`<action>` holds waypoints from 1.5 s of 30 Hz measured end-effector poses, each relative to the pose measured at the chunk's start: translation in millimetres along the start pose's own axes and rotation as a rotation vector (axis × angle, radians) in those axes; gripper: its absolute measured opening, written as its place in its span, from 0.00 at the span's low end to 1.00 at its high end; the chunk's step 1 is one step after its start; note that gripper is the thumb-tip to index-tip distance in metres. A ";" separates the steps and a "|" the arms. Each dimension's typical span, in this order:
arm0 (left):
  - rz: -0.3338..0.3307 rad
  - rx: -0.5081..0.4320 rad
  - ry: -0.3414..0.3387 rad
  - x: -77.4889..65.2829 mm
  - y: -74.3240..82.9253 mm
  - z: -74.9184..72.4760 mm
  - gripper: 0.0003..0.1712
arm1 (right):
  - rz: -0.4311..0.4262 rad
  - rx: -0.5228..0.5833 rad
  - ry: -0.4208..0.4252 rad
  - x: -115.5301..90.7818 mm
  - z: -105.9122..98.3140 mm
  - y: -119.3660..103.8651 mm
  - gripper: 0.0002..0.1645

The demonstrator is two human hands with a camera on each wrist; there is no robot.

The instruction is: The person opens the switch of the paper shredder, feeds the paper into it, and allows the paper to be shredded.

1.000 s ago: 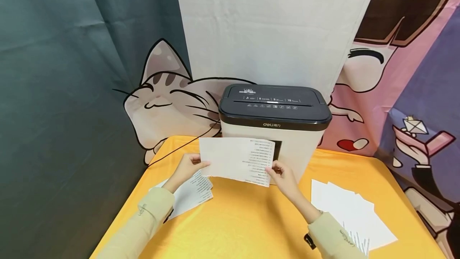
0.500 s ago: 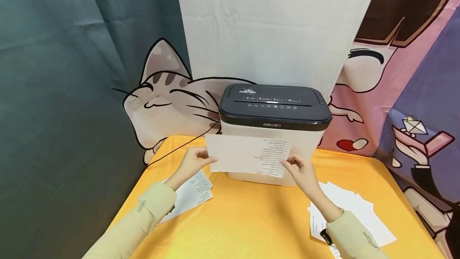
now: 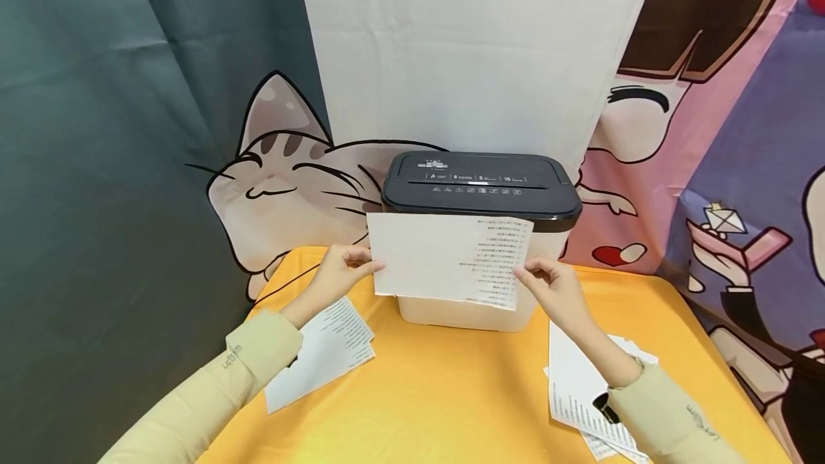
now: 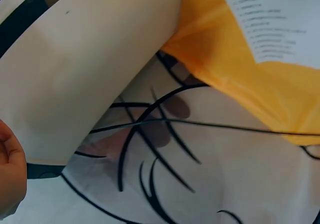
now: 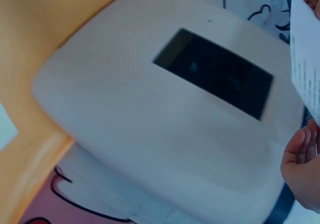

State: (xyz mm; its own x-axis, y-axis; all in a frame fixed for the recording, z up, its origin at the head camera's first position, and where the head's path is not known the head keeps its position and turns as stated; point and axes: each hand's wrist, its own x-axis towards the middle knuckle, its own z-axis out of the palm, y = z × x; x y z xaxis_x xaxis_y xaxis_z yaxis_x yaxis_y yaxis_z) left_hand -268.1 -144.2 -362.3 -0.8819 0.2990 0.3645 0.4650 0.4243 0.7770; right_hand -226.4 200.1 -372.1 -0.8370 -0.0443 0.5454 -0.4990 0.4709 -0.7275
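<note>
A printed sheet of paper (image 3: 445, 256) is held up in front of the paper shredder (image 3: 480, 195), its lines of text along the right side. My left hand (image 3: 341, 271) pinches its left edge between thumb and fingers. At the opposite edge my right hand (image 3: 557, 292) pinches it the same way. The sheet's top edge overlaps the front of the dark lid, below the feed slot (image 3: 477, 184). In the right wrist view the shredder's dark window (image 5: 215, 74) shows, with the paper (image 5: 306, 59) at the right edge. Only part of the left hand (image 4: 10, 169) appears in the left wrist view.
A fanned stack of printed sheets (image 3: 329, 349) lies on the yellow tablecloth (image 3: 451, 392) at left. More loose sheets (image 3: 580, 378) lie under my right forearm. A thin black cord (image 4: 240, 128) runs left from the shredder. Cartoon-printed cloth hangs behind the table.
Both hands have lifted the sheet and shifted it slightly right, so it now reaches the front of the shredder's lid. The head view has turned slightly right.
</note>
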 end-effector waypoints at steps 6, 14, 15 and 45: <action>0.017 -0.019 0.013 5.9 28.3 -7.1 0.09 | -0.059 -0.002 0.019 11.0 -11.8 -11.8 0.06; 0.057 -0.021 0.027 21.5 31.9 -12.0 0.08 | -0.079 -0.054 -0.013 22.9 -28.6 -23.5 0.03; 0.066 -0.025 0.028 23.0 34.9 -12.9 0.08 | -0.078 -0.071 -0.015 24.5 -30.7 -25.7 0.03; 0.328 0.153 0.072 99.3 94.7 -34.8 0.15 | -0.285 -0.269 0.054 84.8 -77.3 -53.9 0.10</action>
State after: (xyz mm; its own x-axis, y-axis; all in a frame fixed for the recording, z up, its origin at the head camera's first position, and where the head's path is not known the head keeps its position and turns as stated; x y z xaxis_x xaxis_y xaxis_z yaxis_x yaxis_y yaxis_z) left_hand -314.2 -104.1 -234.6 -0.6844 0.3822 0.6209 0.7257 0.4402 0.5288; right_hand -253.1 239.1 -254.4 -0.6572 -0.1636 0.7357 -0.6268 0.6608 -0.4130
